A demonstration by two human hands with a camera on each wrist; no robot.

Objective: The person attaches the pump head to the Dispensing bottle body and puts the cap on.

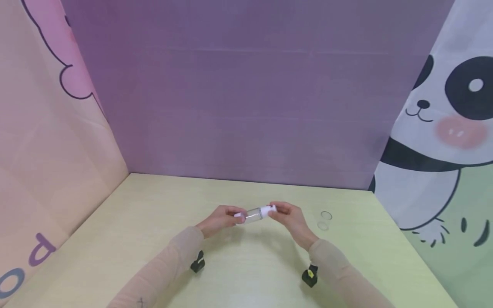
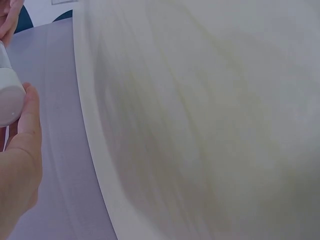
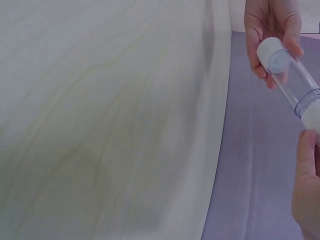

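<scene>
Both hands hold a small clear cylindrical bottle [image 1: 253,214] with white ends, tilted above the table. My left hand [image 1: 221,219] grips its white base [image 3: 270,50] between thumb and fingers. At the other end, my right hand [image 1: 291,219] pinches the white top [image 1: 266,210], whose exact shape is partly hidden by the fingers. Through the transparent wall in the right wrist view, a pale disc shows inside near the base. In the left wrist view only the white end and part of the left hand [image 2: 22,155] show.
A clear, thin-walled cylindrical piece [image 1: 325,220], perhaps a cap, is on the pale wooden table [image 1: 165,192] right of the right hand. A purple cloth wall [image 1: 246,94] stands behind the table, with printed panels on both sides. Dark wrist-worn devices [image 1: 310,276] hang below the sleeves.
</scene>
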